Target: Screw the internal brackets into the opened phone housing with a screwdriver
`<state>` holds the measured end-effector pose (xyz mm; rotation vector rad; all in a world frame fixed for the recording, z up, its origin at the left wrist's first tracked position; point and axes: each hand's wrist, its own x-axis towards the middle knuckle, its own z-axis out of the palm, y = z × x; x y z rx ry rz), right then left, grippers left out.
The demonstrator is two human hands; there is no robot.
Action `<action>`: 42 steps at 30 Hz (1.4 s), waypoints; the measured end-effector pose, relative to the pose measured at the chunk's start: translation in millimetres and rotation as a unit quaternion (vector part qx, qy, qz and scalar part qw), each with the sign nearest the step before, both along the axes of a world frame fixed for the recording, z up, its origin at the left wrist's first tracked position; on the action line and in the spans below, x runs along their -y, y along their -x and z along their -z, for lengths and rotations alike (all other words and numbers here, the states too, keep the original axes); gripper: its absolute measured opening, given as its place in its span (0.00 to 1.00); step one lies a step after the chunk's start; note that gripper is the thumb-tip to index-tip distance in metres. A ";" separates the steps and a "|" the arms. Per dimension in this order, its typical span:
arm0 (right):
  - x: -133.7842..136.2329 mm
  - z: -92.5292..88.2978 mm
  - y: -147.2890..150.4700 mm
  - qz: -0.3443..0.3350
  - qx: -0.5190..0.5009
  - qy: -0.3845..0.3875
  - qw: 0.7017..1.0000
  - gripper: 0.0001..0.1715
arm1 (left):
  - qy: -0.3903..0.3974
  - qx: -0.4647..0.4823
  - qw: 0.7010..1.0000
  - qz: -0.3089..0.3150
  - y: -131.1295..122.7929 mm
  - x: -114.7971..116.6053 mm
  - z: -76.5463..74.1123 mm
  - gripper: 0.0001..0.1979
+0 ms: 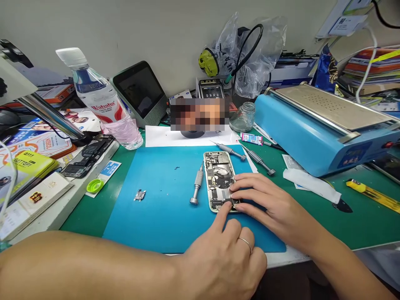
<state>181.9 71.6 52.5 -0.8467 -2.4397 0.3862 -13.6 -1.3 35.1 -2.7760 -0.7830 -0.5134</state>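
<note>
An opened phone [222, 175] lies on a blue mat [153, 225], its inner parts and a round black coil area exposed. My left hand [226, 250], with a ring on one finger, stretches its index finger onto the phone's lower part; the other fingers curl in and the thumb is hidden. From the right, my right hand [265, 196] lays spread fingers over the phone's lower right edge. Left of the phone lies a grey screwdriver [197, 185]. Two more, a screwdriver [229, 151] and another screwdriver [258, 159], lie beyond it. A small metal part [139, 195] rests farther left.
A blue heating-plate machine [290, 129] stands at the right, near a yellow cutter [375, 196] and a white-wrapped blade [312, 185]. At the left are a water bottle [106, 104], a green cap [95, 186] and another opened phone [89, 156]. A glass jar [243, 116] stands behind.
</note>
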 end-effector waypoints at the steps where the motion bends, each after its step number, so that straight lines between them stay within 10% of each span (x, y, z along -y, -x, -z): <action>1: -0.3 0.2 -0.2 -0.001 -0.001 -0.001 1.000 0.09 | -0.004 0.001 1.000 0.000 -0.2 -0.3 0.3 0.09; 42: 3.3 -2.8 4.8 0.006 -0.004 0.006 1.000 0.11 | 0.017 -0.017 0.999 0.028 1.4 -5.9 1.1 0.11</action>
